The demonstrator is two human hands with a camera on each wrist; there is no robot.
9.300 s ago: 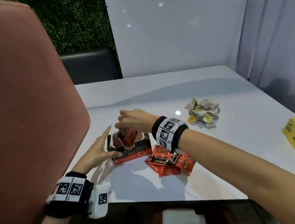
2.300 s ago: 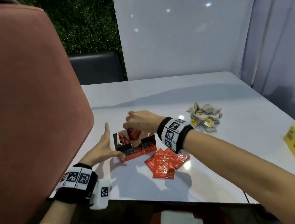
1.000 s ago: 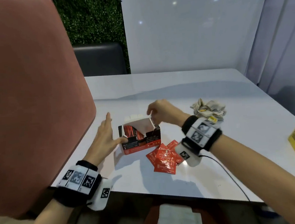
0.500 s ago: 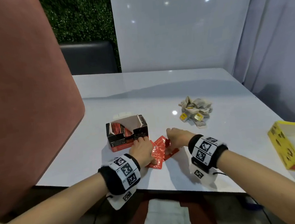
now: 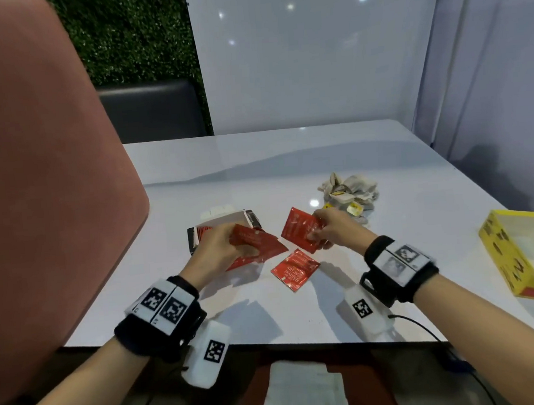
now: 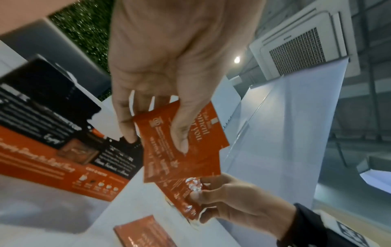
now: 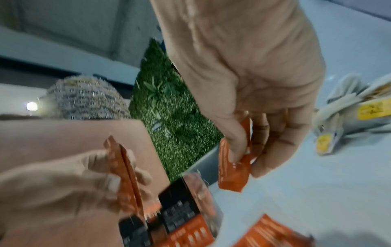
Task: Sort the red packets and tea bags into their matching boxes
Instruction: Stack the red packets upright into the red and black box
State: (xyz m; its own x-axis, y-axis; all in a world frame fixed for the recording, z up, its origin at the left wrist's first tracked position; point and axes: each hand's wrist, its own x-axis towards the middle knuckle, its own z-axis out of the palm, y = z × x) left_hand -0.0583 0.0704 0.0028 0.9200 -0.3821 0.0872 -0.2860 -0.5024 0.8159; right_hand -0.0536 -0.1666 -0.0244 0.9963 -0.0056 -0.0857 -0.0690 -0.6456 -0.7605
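Observation:
My left hand [image 5: 231,248] pinches a couple of red packets [image 5: 262,245] just above the table, in front of the open red-and-black box [image 5: 221,222]. In the left wrist view the thumb [image 6: 182,133] lies across the top red packet [image 6: 186,150]. My right hand [image 5: 321,233] pinches a single red packet [image 5: 298,231] [image 7: 232,173], raised a little off the table. Between the hands, a third red packet [image 5: 295,272] lies flat. The tea bags [image 5: 351,191] sit heaped beyond my right hand. At the far right stands the open yellow box [image 5: 515,246].
A large pink chair back [image 5: 41,188] stands along the left side of the white table [image 5: 256,164]. A dark seat [image 5: 153,112] is behind the table's far edge. The near table edge runs just under my wrists.
Half a second ago both hands were down on the red packets by the box. Now each has lifted packets off the table, leaving one lying there.

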